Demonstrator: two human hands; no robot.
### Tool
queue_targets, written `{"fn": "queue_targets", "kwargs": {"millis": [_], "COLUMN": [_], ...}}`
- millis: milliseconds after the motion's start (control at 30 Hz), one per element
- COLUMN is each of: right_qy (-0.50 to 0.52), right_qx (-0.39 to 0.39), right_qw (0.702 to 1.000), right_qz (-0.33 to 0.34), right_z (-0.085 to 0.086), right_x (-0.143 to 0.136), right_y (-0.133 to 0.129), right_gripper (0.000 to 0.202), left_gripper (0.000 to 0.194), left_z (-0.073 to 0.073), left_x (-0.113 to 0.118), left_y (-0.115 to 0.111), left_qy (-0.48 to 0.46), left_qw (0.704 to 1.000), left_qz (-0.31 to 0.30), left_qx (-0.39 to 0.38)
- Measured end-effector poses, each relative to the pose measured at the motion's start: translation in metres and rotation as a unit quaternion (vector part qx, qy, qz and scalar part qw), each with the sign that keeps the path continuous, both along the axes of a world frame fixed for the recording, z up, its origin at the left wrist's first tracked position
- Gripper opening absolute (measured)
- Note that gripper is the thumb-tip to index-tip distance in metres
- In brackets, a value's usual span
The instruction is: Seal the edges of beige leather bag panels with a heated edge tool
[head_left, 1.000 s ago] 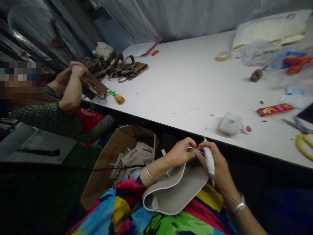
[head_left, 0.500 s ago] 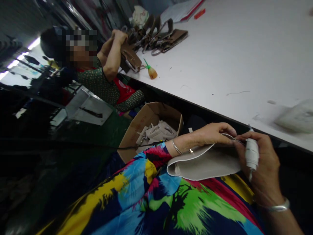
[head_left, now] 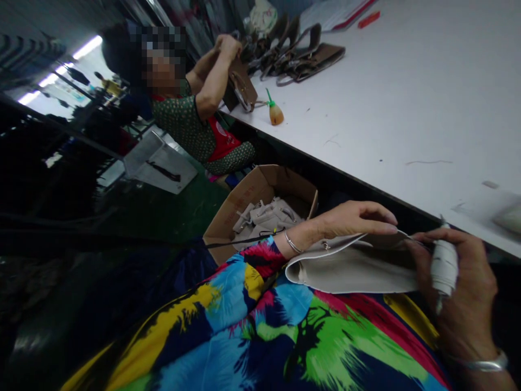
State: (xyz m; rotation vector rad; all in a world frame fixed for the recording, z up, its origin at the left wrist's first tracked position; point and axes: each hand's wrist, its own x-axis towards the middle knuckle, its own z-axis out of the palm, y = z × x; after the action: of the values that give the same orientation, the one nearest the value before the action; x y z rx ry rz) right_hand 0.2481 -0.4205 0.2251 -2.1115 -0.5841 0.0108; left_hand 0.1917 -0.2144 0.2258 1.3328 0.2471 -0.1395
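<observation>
A light beige handbag [head_left: 354, 274] lies on my lap with its mouth open and a small metal fitting on its edge. My left hand [head_left: 356, 218] reaches over the bag, fingers bent around its upper rim. My right hand [head_left: 468, 288] is closed around a slim tool wrapped in white [head_left: 444, 269], with a thin pointed tip at each end; its exact kind I cannot make out. The thumb and fingertips of that hand meet the bag's far right corner, where what they pinch is partly hidden.
A white table [head_left: 407, 98] runs along the right. On it are brown bags [head_left: 321, 60], a small bottle with a green nozzle [head_left: 275, 113] and a red object [head_left: 369, 20]. A cardboard box [head_left: 228, 214] of beige bags stands below. A co-worker [head_left: 183, 119] handles a brown bag.
The view has swung, so the scene sits further right. My left fingers have slid along the bag's rim toward my right hand's side and straightened slightly. My right hand still grips the white-wrapped tool.
</observation>
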Motion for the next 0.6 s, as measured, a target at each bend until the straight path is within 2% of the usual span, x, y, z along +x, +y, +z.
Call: {"fn": "queue_targets", "kwargs": {"millis": [167, 233, 333, 467, 600], "right_qy": [0.019, 0.020, 0.021, 0.031, 0.026], "right_qx": [-0.011, -0.009, 0.000, 0.000, 0.009], "right_qw": [0.999, 0.999, 0.999, 0.999, 1.000], "right_qz": [-0.025, -0.028, -0.025, -0.022, -0.013], "right_z": [0.001, 0.001, 0.001, -0.002, -0.005], "right_x": [-0.001, -0.001, -0.001, -0.001, -0.001], "right_y": [0.001, 0.001, 0.001, 0.000, 0.002], "right_gripper": [0.045, 0.047, 0.045, 0.043, 0.045], "left_gripper": [0.046, 0.047, 0.041, 0.036, 0.041], "left_z": [0.022, 0.031, 0.045, 0.061, 0.067], "left_x": [-0.045, -0.069, -0.106, -0.146, -0.161], "left_y": [0.025, 0.036, 0.048, 0.054, 0.052], "left_qy": [-0.034, -0.051, -0.098, -0.142, -0.128], "left_qw": [0.995, 0.985, 0.952, 0.916, 0.893], "left_qz": [0.094, 0.135, 0.180, 0.149, 0.107], "left_qx": [0.024, 0.093, 0.229, 0.346, 0.419]}}
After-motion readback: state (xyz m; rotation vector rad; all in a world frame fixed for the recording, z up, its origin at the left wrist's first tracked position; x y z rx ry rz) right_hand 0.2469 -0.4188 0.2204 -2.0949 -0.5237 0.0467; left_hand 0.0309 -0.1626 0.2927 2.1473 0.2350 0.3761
